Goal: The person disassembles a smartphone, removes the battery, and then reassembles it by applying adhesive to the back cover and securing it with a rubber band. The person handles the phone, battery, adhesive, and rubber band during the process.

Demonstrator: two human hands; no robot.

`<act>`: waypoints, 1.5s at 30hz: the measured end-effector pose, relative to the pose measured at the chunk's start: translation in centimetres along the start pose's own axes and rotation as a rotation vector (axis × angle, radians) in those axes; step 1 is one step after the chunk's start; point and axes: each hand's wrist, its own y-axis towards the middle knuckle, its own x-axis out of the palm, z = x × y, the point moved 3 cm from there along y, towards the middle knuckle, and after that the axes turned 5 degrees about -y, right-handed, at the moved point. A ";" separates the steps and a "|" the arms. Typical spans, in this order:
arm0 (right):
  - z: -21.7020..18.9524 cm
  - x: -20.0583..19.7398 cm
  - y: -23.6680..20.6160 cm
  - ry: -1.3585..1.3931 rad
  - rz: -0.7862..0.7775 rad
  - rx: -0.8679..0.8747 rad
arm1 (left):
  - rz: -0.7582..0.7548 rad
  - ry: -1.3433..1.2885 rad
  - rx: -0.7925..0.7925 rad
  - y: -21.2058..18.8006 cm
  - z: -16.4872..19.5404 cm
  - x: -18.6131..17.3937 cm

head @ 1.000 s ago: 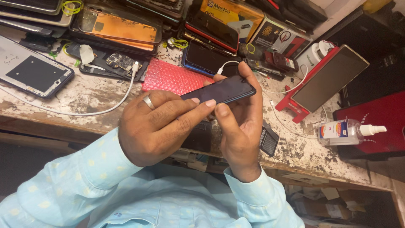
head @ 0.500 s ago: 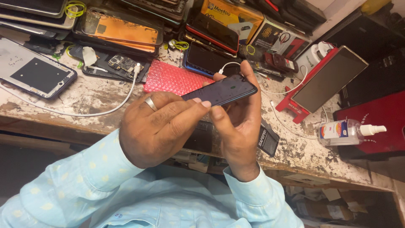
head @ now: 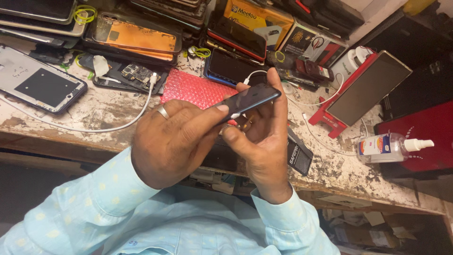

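Note:
Both my hands hold a dark smartphone (head: 252,98) above the worn workbench (head: 94,111). My left hand (head: 174,141), with a ring on one finger, presses its fingertips against the phone's near edge. My right hand (head: 262,137) cradles the phone from beneath, fingers wrapped up around its far end and thumb on the lower side. The phone is tilted, with its glossy face up and to the left. A pink bubble-wrap pouch (head: 193,89) lies on the bench just behind my hands.
An opened phone frame (head: 40,85) and a white cable (head: 108,126) lie at left. Stacked phones, an orange-backed phone (head: 137,37) and boxes line the back. A tablet on a red stand (head: 365,89), a spray bottle (head: 389,147) and a red box (head: 424,130) sit at right.
The phone has tipped more edge-on and risen slightly. My left fingers have slid along its near edge, and my right fingers now curl higher around its far end.

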 end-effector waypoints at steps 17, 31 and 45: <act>1.0 0.1 0.5 0.009 0.107 0.017 | 0.003 -0.023 -0.036 0.3 0.1 -0.3; 3.5 0.4 -5.9 -0.010 -0.212 0.312 | 0.575 -1.421 -1.222 -6.3 -1.4 1.6; 2.4 -2.2 -6.9 -0.679 -0.133 0.184 | 0.497 -1.311 -1.359 -9.5 -1.5 -1.2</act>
